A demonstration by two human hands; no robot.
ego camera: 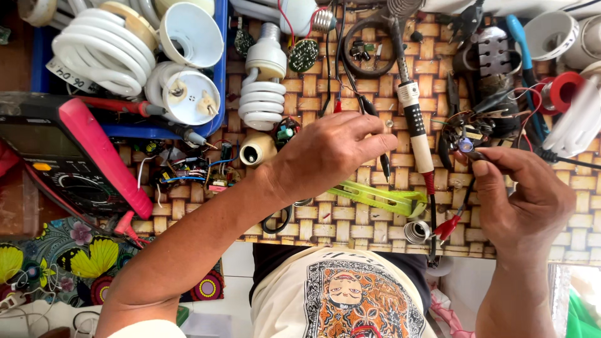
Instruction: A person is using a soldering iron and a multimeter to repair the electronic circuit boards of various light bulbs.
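Left hand (328, 153): forearm enters from lower left, palm down over the woven tabletop (325, 219); fingers curled around a thin dark probe (383, 164), its tip pointing down toward the green plastic strip (375, 197). Right hand (523, 200): forearm rises from lower right, thumb and forefinger pinched on a small component with a blue-lit centre (466, 145), amid tangled wires. A soldering iron (414, 122) lies between the hands, untouched. A spiral bulb (263, 94) rests near the left wrist.

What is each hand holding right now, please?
Left hand: closed on a thin black probe.
Right hand: pinching a small part, wires attached.
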